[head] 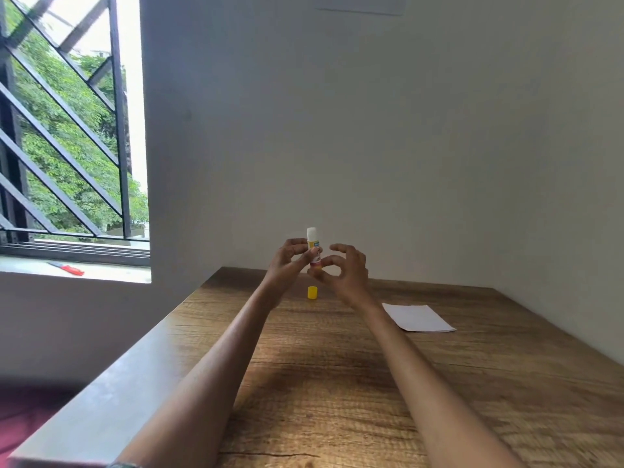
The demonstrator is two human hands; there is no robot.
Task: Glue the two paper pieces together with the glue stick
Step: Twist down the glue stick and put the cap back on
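The glue stick (313,243) is held upright above the far part of the wooden table (337,383), its white tip uncovered and pointing up. My left hand (288,261) grips its yellow-and-white barrel between thumb and fingers. My right hand (344,270) pinches the bottom end of the stick with thumb and forefinger, the other fingers curled above. The yellow cap (312,293) stands on the table just below both hands. White paper (418,318) lies flat on the table to the right of my right wrist; it looks like stacked sheets, but I cannot tell how many.
A grey wall runs close behind and to the right of the table. A barred window is at the left, with a red-handled tool (67,268) on its sill. The table's left edge runs diagonally toward me.
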